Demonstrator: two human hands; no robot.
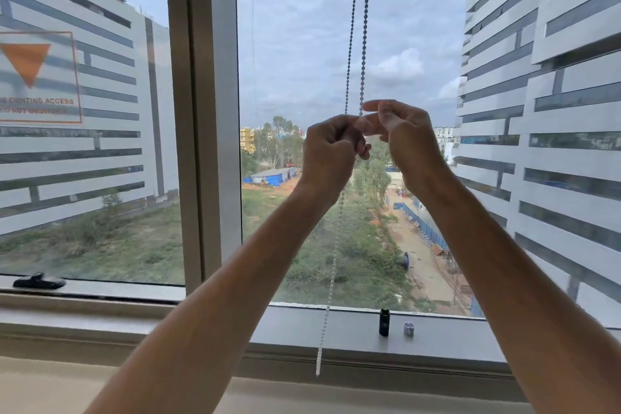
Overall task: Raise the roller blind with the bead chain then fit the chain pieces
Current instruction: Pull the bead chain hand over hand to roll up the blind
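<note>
Grey bead chain [364, 27] pinched in both left hand [331, 151] and right hand [401, 131]; blind looks raised, so next comes fitting black piece [384, 322] from sill [336, 329].

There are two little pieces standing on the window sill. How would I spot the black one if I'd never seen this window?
Start at the big window and look down to the grey sill along its bottom edge. To the right of the hanging bead chain, two small pieces stand upright side by side. The black piece is the left, taller, dark one; its neighbour, the grey piece, is shorter and pale.
</note>
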